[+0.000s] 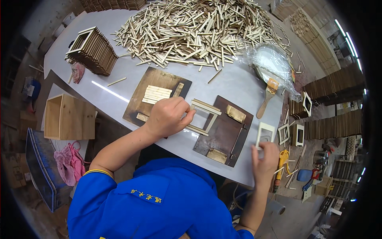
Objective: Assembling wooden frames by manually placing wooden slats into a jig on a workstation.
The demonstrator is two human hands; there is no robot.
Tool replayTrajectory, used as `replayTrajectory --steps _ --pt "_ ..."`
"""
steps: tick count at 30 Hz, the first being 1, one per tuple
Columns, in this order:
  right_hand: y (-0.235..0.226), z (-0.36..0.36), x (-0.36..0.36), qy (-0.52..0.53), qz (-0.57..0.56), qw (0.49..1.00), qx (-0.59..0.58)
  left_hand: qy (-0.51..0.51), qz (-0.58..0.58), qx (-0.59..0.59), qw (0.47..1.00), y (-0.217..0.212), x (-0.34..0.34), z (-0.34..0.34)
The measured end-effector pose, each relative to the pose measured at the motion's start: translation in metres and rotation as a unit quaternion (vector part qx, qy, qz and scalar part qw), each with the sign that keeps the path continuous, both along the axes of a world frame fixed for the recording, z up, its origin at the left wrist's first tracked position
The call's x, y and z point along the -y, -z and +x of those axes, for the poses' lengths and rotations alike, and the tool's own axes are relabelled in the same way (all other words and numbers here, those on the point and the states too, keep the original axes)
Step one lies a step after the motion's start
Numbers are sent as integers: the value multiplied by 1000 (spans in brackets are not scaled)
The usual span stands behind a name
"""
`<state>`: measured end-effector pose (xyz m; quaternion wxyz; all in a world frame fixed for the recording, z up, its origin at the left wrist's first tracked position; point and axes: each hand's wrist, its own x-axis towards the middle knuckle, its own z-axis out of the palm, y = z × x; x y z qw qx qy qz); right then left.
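Note:
My left hand (169, 115) is closed at the left end of a small rectangular wooden frame (215, 121). Its fingers hide that end, and the frame reaches over the edge of a dark board (225, 135) fitted with two wooden blocks. Just left of this hand lies a brown board (137, 95) carrying a row of pale wooden strips (156, 94). Over by the table's right edge, my right hand (266, 161) grips the lower end of a pale rectangular frame (265, 130), slightly blurred.
A big heap of wooden strips (199, 30) covers the table's far side. Stacked frames (93, 51) stand far left. A brush (266, 97) leans by a plastic-wrapped round container (272, 61) at right. Left of the table is a wooden box (73, 117); more frames (332, 127) stand right.

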<state>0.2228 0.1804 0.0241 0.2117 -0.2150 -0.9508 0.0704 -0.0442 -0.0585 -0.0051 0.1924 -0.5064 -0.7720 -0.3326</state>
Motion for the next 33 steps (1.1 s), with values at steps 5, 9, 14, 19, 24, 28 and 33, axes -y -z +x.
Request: replayTrajectory --steps 5,9,14,19,24,28,33 --pt "5 -30 44 -63 -31 997 25 -4 -3 6 1000 0 3 -7" --pt "12 -48 60 -93 -49 994 24 -6 -6 15 1000 -1 5 -12" --pt "19 -67 74 -113 -56 992 20 -17 -9 14 1000 -3 10 -22" --pt "26 -79 76 -137 -47 990 2 -29 -6 5 1000 -16 21 -39" --pt "33 -80 72 -162 -39 986 -23 -55 -15 -6 998 -40 44 -59" --pt "34 -78 73 -158 -46 986 -23 -88 -27 -32 995 -66 70 -78" --pt "42 -76 70 -174 -50 982 -45 -142 -21 -73 987 -127 110 -102"
